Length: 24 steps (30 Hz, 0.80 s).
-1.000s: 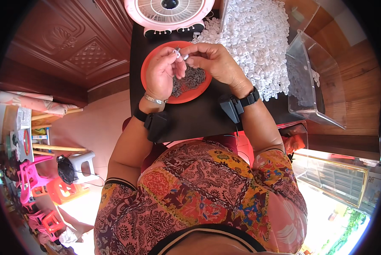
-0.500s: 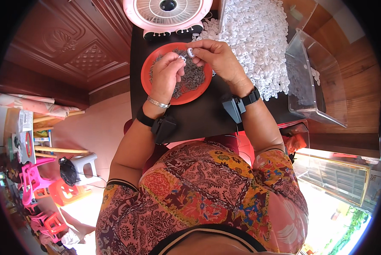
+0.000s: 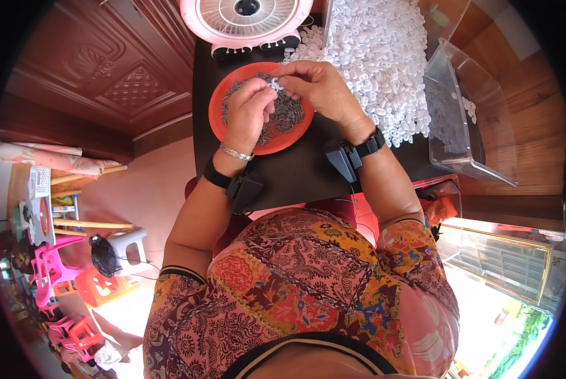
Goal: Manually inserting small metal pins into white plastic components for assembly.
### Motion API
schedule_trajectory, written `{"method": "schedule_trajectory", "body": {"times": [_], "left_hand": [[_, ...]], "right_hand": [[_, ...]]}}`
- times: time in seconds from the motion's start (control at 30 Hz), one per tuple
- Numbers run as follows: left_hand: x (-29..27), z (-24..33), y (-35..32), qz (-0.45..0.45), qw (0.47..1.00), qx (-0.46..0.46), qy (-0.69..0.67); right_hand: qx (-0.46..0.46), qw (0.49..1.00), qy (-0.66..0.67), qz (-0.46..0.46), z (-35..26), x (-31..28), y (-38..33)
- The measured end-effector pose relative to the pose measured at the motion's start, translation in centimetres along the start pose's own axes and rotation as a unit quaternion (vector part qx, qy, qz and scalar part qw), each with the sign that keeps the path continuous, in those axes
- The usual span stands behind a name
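Note:
Both my hands meet above a round orange-red tray [image 3: 217, 108] holding a heap of small grey screw-like pieces [image 3: 288, 117]. My left hand [image 3: 247, 110] is closed in a pinch at a small white plastic piece [image 3: 271, 86]. From the right, the thumb and forefinger of my right hand [image 3: 324, 91] pinch a small white oval piece with holes [image 3: 276, 82], right against the left fingertips. The pieces are too small to tell whether they are joined. Just beyond my right hand lies a large pile of similar white plastic pieces [image 3: 381, 63].
A pink fan [image 3: 247, 28] stands at the table's far side. Clear plastic bins [image 3: 466, 161] lie to the right, beside the white pile. The dark tabletop [image 3: 289, 180] ends close to my body. Plastic stools [image 3: 100, 284] stand on the floor at left.
My right hand has brought its white piece left and slightly down, up to the left fingertips. The left hand has stayed nearly in place.

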State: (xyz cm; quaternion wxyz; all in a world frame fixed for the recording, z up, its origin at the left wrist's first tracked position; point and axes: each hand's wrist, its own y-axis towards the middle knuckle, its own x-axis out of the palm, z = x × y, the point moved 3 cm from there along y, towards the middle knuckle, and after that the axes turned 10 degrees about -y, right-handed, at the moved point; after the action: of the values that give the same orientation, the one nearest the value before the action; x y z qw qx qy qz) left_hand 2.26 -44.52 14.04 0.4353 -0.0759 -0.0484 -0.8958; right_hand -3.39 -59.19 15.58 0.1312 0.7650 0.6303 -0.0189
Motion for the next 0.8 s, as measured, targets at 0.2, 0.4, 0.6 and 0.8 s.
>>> {"method": "schedule_trajectory", "body": {"times": [0.2,0.4,0.6,0.8], "left_hand": [[0.0,-0.2,-0.1,0.008,1.000,-0.002,-0.003],[0.0,-0.2,-0.2,0.009,0.999,-0.031,-0.029],[-0.4,-0.8,0.2,0.013,0.993,-0.042,-0.112],[0.0,-0.7,0.2,0.009,0.990,-0.048,-0.133]], "right_hand": [[-0.076,0.992,-0.090,0.038,-0.4,0.6,-0.2],[-0.083,0.986,-0.137,0.050,-0.2,0.7,-0.2],[-0.169,0.951,-0.253,0.057,-2.0,1.7,-0.9],[-0.197,0.928,-0.300,0.103,-1.6,2.1,-0.8]]}}
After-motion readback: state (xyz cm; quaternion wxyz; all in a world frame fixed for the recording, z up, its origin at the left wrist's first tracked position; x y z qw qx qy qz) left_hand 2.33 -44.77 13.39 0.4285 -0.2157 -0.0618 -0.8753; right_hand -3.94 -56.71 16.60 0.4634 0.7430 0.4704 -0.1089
